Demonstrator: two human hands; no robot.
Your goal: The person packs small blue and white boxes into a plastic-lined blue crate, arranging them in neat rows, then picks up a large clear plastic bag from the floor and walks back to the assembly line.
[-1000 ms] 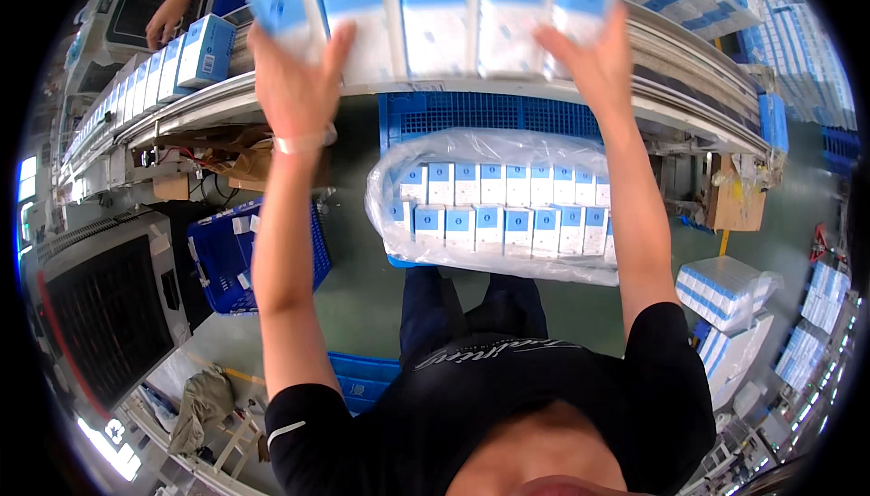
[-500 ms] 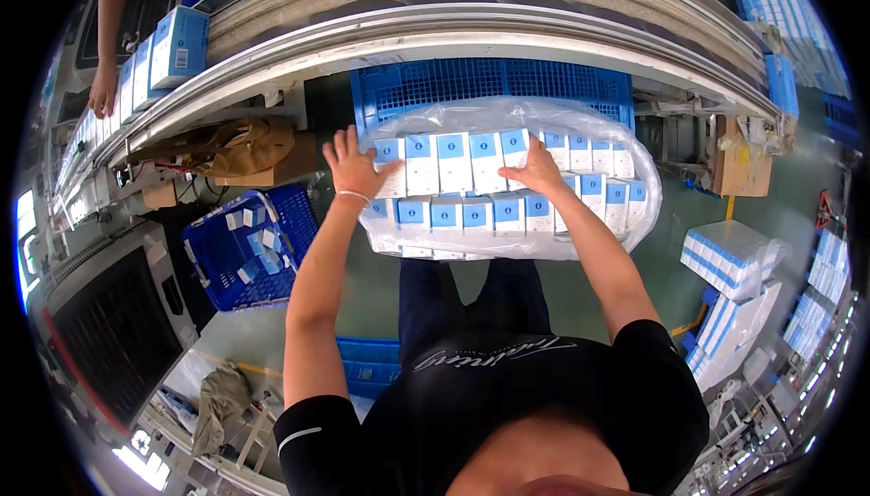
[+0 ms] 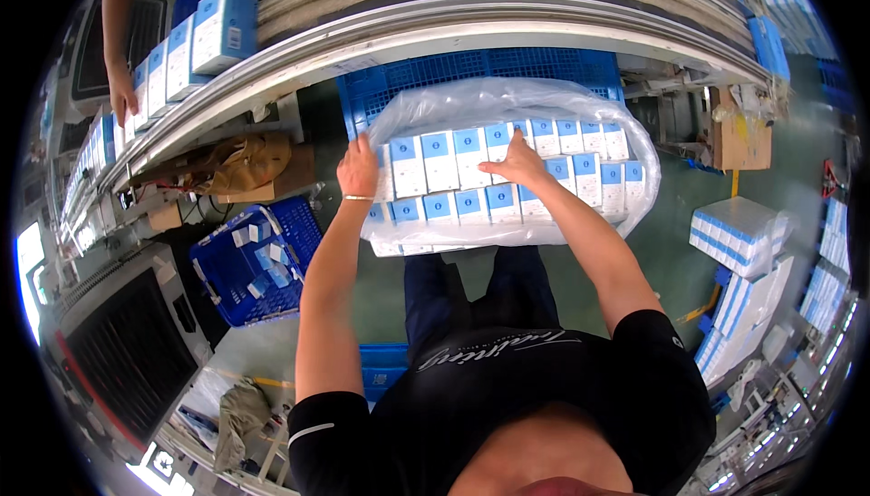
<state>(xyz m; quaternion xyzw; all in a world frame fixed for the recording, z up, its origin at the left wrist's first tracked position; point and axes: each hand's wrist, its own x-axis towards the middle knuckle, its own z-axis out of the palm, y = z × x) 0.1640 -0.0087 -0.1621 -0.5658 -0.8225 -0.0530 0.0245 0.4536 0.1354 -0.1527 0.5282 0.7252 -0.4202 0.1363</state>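
Note:
In front of me, several white-and-blue cartons (image 3: 439,165) stand packed in two visible rows. A large clear plastic bag (image 3: 444,96) surrounds them, its mouth spread wide. At the bag's left edge, my left hand (image 3: 359,170) has its fingers drawn together on the film; part of the grip is hidden. My right hand (image 3: 518,164) rests on the middle of the far row, thumb and forefinger apart, touching the cartons. Beneath the bag's far side shows a blue plastic crate (image 3: 480,63).
A conveyor (image 3: 507,14) crosses beyond the crate, with larger boxes (image 3: 225,27) on its left and another person's hand (image 3: 123,97) beside them. A blue basket (image 3: 217,265) with loose small cartons lies left. Wrapped carton stacks (image 3: 729,235) stand right, near a cardboard box (image 3: 745,143).
My left hand has gone from spread fingers over the cartons to fingers closed at the bag's edge. My right hand has shifted slightly left along the row. The boxes on the conveyor appear farther right.

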